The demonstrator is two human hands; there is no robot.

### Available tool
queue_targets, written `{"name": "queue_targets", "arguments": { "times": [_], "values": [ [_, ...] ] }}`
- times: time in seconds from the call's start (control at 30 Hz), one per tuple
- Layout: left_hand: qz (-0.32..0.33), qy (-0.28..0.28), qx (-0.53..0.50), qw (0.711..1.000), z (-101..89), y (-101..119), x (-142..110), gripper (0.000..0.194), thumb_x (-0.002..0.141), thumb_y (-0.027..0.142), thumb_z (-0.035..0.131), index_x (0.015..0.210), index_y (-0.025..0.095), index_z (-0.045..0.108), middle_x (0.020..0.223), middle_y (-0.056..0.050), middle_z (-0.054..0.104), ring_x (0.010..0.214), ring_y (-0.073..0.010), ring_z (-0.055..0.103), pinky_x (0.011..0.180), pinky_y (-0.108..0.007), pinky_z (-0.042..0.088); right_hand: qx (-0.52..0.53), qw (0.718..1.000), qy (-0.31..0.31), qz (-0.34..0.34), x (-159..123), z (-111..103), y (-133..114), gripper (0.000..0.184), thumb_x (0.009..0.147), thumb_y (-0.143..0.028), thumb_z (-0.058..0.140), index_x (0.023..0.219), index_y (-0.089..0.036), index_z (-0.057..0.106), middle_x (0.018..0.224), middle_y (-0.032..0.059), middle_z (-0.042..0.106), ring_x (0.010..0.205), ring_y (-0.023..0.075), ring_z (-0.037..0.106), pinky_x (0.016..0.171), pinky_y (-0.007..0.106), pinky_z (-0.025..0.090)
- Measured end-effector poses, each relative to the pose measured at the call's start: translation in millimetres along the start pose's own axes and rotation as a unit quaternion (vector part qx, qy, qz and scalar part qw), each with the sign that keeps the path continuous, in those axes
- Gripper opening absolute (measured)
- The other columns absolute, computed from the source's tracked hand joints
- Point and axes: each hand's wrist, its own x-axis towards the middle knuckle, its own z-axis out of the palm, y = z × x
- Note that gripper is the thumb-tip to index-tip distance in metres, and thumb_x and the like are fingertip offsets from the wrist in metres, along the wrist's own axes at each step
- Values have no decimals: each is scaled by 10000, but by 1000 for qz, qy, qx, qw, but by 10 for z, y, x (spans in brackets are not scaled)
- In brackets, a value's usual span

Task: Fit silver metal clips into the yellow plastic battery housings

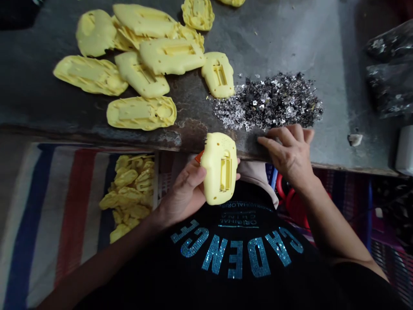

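Observation:
My left hand (183, 187) grips a hollow yellow plastic shell (220, 168) upright just below the table edge, its rectangular slot facing me. Several similar yellow shells lie in an overlapping group on the dark metal-topped table (274, 43), the closest being a long one (141, 113). My right hand (290, 155) rests with its fingers apart on the table edge, holding nothing visible. Its fingertips sit just below a heap of silvery and black flakes (267, 103).
Left of my arm, a mass of small yellow parts (129, 193) sits below the table beside a striped cloth (74, 215). Black plastic bags (392, 77) and a white block (405, 155) lie at the far right. A red object (293, 202) sits below my right forearm.

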Motion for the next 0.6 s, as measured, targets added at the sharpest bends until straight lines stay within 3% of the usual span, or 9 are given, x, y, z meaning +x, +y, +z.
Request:
{"name": "queue_targets", "arguments": {
  "times": [0.07,0.23,0.37,0.47,0.6],
  "values": [
    [2,7,-4,1000,-17,5,-4,614,1020,593,926,1518,253,813,1599,-104,823,1568,-350,715,1298,-503,606,15,1000,25,6,-45,-58,-2,333,1153,-210,666,1308,-442,845,1300,28,838,1206,334,654,1020,563,415],
    [22,30,-13,999,6,24,13,715,1004,570,937,1599,214,759,1515,-135,862,1537,-390,736,1300,-546,603,14,995,88,53,-113,-140,62,140,1154,-364,729,1168,-369,868,1130,59,858,1116,330,700,943,539,439],
    [24,37,-16,999,-4,26,1,753,1015,580,923,1639,207,726,1552,-162,838,1605,-432,676,1367,-628,528,14,996,89,26,-75,-59,76,143,1154,-398,728,1144,-361,866,1110,46,856,1097,332,699,941,542,435],
    [18,40,-23,999,-49,14,-18,713,1022,577,919,1615,220,746,1604,-145,813,1625,-418,659,1353,-608,548,-23,995,90,45,27,-39,111,174,1167,-391,690,1182,-353,859,1132,64,839,1116,345,683,963,568,436],
    [10,40,-22,999,-87,-11,-26,677,1014,585,923,1570,227,777,1593,-137,821,1627,-412,661,1317,-579,587,-49,998,38,34,204,-36,147,187,1171,-389,654,1175,-367,839,1135,67,809,1140,351,665,1002,602,443]
  ]
}}
